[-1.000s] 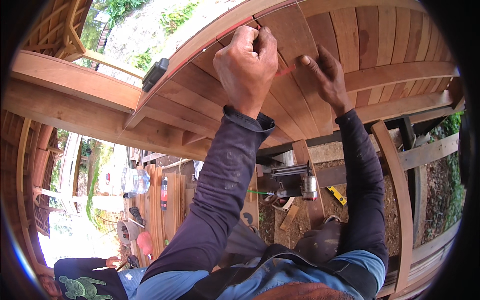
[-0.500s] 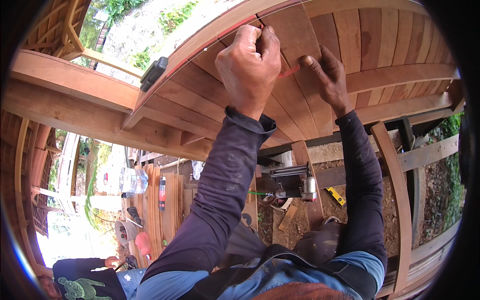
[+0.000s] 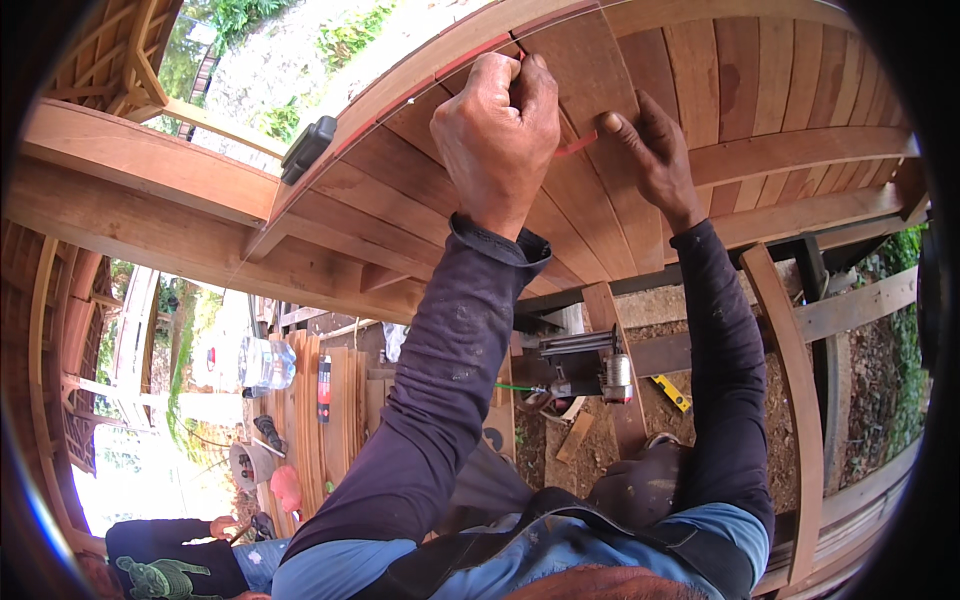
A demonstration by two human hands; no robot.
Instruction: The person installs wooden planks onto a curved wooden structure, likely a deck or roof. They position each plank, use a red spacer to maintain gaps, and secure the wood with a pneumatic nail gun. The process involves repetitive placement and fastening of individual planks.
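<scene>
My left hand is closed in a pinch near the outer edge of the curved wooden planks, on something small and red, mostly hidden by the fingers. A red strip shows between my hands. My right hand rests on the planks with thumb and fingers apart, the thumb beside the strip's end. A thin line runs along the curved edge board, which has a red band on it. A black rectangular object sits on that board at the left.
Below are a metal power tool with a green hose, a yellow level, stacked boards, a clear plastic container, a bucket and open framing. A co-worker in a dark shirt is at the lower left.
Both my hands stay in nearly the same places, shifted very slightly. The co-worker at the lower left has moved slightly.
</scene>
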